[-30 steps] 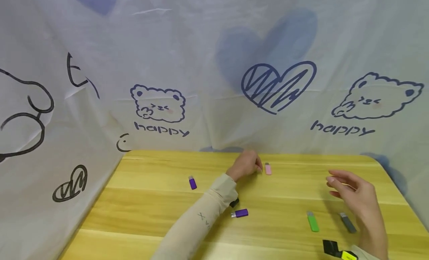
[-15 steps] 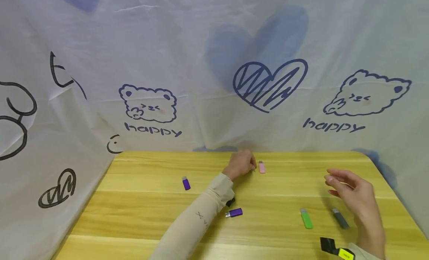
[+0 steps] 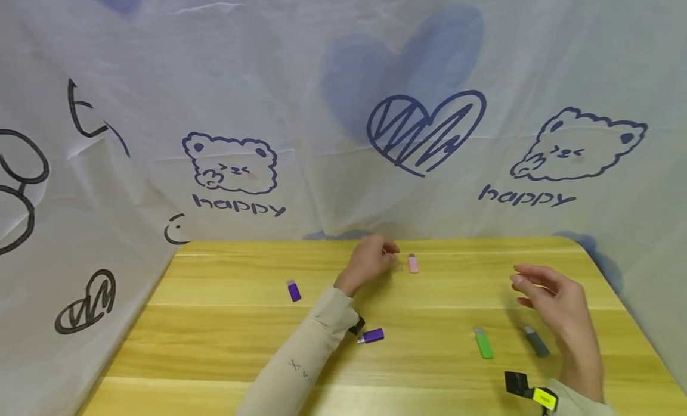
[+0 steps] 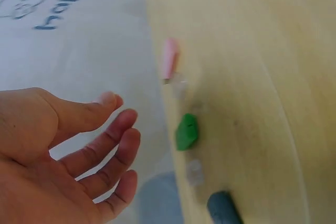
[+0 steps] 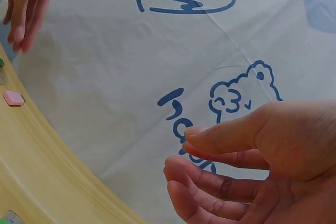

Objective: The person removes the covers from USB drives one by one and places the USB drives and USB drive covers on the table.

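Observation:
My left hand [image 3: 367, 262] hovers near the table's far edge, fingers loosely bent and holding nothing. Just right of its fingertips, a clear cap [image 3: 398, 266] lies beside a pink USB stick [image 3: 412, 263]. The left wrist view also shows a green USB stick [image 4: 187, 132], another clear cap [image 4: 195, 172] and a dark grey USB stick [image 4: 224, 208] in a row along the edge; my left hand hides these in the head view. My right hand [image 3: 560, 312] is raised over the table's right side, fingers loosely curved around nothing.
Two purple USB sticks, one at left [image 3: 293, 291] and one near the middle [image 3: 371, 336], lie on the wooden table [image 3: 225, 344]. Below my right hand are a bright green stick [image 3: 483, 343] and a grey stick [image 3: 537, 341]. A printed white cloth [image 3: 316, 106] hangs behind.
My left hand has let go of the clear cap beside the pink stick and drawn back to the left with its fingers loosened. My right hand has stayed nearly still. The head view has shifted slightly.

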`<state>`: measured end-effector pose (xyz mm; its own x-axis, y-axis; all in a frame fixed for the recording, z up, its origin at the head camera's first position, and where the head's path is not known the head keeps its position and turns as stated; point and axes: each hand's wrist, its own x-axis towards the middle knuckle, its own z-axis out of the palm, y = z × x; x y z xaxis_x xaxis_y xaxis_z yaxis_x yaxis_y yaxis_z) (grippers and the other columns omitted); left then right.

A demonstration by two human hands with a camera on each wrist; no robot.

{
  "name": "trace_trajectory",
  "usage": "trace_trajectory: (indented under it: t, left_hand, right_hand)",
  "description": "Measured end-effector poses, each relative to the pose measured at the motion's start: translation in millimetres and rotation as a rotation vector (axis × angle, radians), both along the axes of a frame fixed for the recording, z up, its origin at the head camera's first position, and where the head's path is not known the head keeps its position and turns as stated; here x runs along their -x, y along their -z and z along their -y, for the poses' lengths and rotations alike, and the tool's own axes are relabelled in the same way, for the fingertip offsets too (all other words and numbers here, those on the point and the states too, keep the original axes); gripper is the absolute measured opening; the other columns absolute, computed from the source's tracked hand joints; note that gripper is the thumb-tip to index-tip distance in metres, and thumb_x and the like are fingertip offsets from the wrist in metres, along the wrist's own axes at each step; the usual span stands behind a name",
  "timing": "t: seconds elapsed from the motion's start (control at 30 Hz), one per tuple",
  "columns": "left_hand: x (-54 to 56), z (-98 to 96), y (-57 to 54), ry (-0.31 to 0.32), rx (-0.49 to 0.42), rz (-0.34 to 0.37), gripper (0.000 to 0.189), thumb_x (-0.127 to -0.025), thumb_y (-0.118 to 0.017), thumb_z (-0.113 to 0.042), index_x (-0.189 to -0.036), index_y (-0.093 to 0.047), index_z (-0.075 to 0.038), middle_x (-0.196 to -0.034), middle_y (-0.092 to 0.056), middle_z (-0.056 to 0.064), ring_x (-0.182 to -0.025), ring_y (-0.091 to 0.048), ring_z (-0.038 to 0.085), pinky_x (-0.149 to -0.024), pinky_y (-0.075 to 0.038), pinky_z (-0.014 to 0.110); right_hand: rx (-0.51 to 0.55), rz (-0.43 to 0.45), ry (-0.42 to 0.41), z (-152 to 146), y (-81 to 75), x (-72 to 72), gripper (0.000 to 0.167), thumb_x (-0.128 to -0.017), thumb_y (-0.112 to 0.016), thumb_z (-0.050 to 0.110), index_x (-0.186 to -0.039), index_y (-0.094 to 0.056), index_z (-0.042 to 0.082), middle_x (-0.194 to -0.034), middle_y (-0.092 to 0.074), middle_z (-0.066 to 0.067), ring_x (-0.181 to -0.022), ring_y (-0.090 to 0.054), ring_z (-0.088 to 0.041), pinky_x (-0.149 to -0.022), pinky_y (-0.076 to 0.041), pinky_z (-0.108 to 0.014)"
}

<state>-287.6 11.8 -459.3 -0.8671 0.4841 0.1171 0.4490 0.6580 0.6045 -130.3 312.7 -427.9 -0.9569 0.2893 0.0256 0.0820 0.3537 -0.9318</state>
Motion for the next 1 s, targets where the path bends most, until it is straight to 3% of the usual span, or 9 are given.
trace_trajectory:
  t: [0.13, 0.27, 0.43, 0.53, 0.7, 0.87, 1.0]
  left_hand:
    - [-15.0, 17.9, -11.9, -0.026, -0.134, 0.028, 0.019, -0.101, -0.066, -0.008, -0.117, -0.075, -0.003, -0.107, -0.074, 0.008, -0.098, -0.067, 0.024, -0.081, -0.056, 0.035]
    - [-29.7, 37.9, -19.5, -0.045, -0.256, 0.004, 0.021, -0.102, -0.065, -0.010, -0.120, -0.075, -0.006, -0.110, -0.073, 0.008, -0.099, -0.067, 0.023, -0.081, -0.056, 0.037]
    - [-49.7, 63.5, -21.6, -0.056, -0.341, 0.030, 0.021, -0.100, -0.069, -0.013, -0.120, -0.075, -0.008, -0.110, -0.074, 0.006, -0.098, -0.068, 0.020, -0.082, -0.056, 0.037]
    - [-59.5, 75.6, -23.4, -0.054, -0.387, 0.037, 0.022, -0.098, -0.071, -0.013, -0.120, -0.074, -0.009, -0.107, -0.074, 0.006, -0.097, -0.069, 0.021, -0.084, -0.057, 0.041]
    - [-65.9, 85.6, -25.6, -0.060, -0.440, 0.030, 0.024, -0.099, -0.071, -0.013, -0.122, -0.074, -0.009, -0.108, -0.074, 0.006, -0.099, -0.068, 0.023, -0.087, -0.056, 0.046]
    - [-69.0, 97.8, -24.8, -0.105, -0.447, 0.011, 0.022, -0.099, -0.070, -0.013, -0.121, -0.074, -0.011, -0.107, -0.074, 0.005, -0.098, -0.069, 0.022, -0.087, -0.056, 0.046]
    - [-70.8, 106.0, -25.3, -0.118, -0.469, -0.006, 0.021, -0.098, -0.071, -0.012, -0.119, -0.075, -0.010, -0.107, -0.075, 0.005, -0.098, -0.070, 0.022, -0.087, -0.057, 0.048]
  right_hand:
    - [-0.029, -0.014, -0.021, 0.3, -1.1, 1.9, 0.044, -0.102, -0.066, 0.020, -0.133, -0.058, -0.010, -0.099, -0.063, 0.024, -0.086, -0.066, 0.005, -0.072, -0.060, -0.022]
    - [-0.052, 0.005, -0.043, 3.0, -1.6, 3.7, 0.047, -0.103, -0.065, 0.023, -0.135, -0.057, -0.010, -0.101, -0.065, 0.016, -0.085, -0.066, 0.006, -0.073, -0.060, -0.022]
    - [-0.095, 0.011, -0.058, 11.0, -0.2, 3.6, 0.044, -0.104, -0.064, 0.021, -0.135, -0.058, -0.009, -0.117, -0.067, -0.013, -0.086, -0.064, 0.006, -0.073, -0.059, -0.021]
    - [-0.107, 0.003, -0.065, 16.6, -1.4, 4.4, 0.043, -0.104, -0.064, 0.020, -0.136, -0.058, -0.008, -0.125, -0.062, -0.025, -0.086, -0.063, 0.007, -0.073, -0.059, -0.021]
    - [-0.121, 0.003, -0.076, 22.1, -5.4, 6.9, 0.043, -0.104, -0.063, 0.020, -0.136, -0.058, -0.008, -0.127, -0.061, -0.029, -0.084, -0.062, 0.009, -0.072, -0.058, -0.019]
    - [-0.147, -0.029, -0.114, 27.1, -3.1, 9.3, 0.040, -0.104, -0.063, 0.019, -0.133, -0.060, -0.009, -0.122, -0.064, -0.028, -0.082, -0.063, 0.008, -0.071, -0.058, -0.020]
    - [-0.189, -0.035, -0.135, 35.1, -0.6, 8.5, 0.036, -0.104, -0.064, 0.017, -0.130, -0.062, -0.008, -0.119, -0.066, -0.027, -0.084, -0.067, 0.000, -0.070, -0.058, -0.021]
